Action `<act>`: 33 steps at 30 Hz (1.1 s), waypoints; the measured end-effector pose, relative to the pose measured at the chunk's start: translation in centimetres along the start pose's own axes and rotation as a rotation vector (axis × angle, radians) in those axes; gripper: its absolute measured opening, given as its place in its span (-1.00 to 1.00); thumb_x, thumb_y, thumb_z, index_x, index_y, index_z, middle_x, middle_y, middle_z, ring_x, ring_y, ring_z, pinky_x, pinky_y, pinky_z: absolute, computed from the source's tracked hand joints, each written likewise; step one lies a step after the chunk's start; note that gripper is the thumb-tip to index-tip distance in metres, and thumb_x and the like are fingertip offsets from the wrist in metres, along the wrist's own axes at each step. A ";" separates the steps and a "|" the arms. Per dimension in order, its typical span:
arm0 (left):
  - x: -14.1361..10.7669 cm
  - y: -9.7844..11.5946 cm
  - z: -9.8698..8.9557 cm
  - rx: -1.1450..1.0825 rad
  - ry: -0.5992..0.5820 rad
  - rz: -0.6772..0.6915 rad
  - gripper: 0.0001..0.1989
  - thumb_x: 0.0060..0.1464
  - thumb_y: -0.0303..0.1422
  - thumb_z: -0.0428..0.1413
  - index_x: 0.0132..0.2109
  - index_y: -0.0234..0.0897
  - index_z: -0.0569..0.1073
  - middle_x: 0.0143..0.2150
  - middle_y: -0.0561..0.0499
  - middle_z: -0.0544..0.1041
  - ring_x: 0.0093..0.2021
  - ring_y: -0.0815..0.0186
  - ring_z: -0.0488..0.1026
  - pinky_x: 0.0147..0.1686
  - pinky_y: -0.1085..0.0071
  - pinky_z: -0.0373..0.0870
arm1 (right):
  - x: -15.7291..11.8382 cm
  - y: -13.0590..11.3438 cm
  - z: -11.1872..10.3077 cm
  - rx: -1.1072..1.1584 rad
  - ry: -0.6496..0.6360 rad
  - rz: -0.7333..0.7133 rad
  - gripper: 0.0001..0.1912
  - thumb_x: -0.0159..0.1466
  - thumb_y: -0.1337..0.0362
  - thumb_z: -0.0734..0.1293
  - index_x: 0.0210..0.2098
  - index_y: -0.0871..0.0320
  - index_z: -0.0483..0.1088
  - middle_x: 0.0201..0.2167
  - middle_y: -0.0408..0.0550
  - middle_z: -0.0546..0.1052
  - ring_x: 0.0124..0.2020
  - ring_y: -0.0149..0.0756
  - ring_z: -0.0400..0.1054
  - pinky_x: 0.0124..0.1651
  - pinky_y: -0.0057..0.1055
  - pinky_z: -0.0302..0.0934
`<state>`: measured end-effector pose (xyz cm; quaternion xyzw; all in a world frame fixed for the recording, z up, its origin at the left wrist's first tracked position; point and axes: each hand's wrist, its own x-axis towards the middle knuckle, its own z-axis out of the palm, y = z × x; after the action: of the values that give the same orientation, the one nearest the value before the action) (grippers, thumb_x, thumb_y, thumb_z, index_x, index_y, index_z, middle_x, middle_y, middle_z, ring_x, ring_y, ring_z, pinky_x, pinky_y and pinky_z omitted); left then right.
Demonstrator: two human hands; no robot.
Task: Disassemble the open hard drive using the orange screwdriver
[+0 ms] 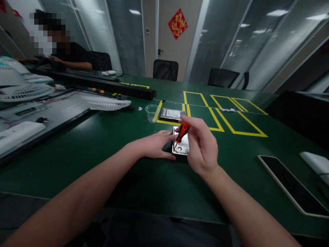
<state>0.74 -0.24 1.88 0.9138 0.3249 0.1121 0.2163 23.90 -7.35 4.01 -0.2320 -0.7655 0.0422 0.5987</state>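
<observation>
The right grip is closed around a red-and-black screwdriver, whose shaft slants down to the near-left corner of a silver hard drive. That drive lies on the green table, just left of the right grip. The left grip is spread loosely, its fingers and thumb at the drive's left side. Beyond both grips are a second drive and a clear cup.
</observation>
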 end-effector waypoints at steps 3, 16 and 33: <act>-0.1 -0.1 0.1 0.003 -0.004 -0.008 -0.07 0.39 0.08 0.61 0.69 -0.13 0.54 0.68 -0.30 0.61 0.74 -0.38 0.48 0.73 -0.20 0.48 | 0.0 0.1 0.1 0.002 0.017 0.000 -0.53 0.82 0.33 0.27 0.54 -0.12 0.64 0.35 0.08 0.81 0.36 0.04 0.78 0.45 0.15 0.76; -0.2 -0.9 0.4 -0.030 -0.010 -0.012 0.02 0.40 0.10 0.59 0.78 -0.13 0.45 0.77 -0.35 0.53 0.81 -0.40 0.39 0.80 -0.29 0.37 | -0.3 0.6 0.6 -0.023 0.038 -0.016 -0.58 0.74 0.29 0.48 0.52 -0.10 0.63 0.30 0.10 0.83 0.29 0.06 0.81 0.39 0.14 0.78; -0.3 -0.8 0.4 -0.021 0.013 0.010 0.04 0.40 0.11 0.60 0.80 -0.08 0.44 0.82 -0.35 0.48 0.83 -0.37 0.39 0.80 -0.32 0.37 | -0.6 0.4 0.8 -0.020 0.067 0.036 -0.70 0.77 0.23 0.44 0.43 -0.07 0.61 0.23 0.09 0.83 0.18 0.01 0.86 0.25 0.07 0.82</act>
<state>0.21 0.04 1.09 0.9124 0.3205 0.1226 0.2232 23.33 -7.09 3.14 -0.2531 -0.7411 0.0378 0.6208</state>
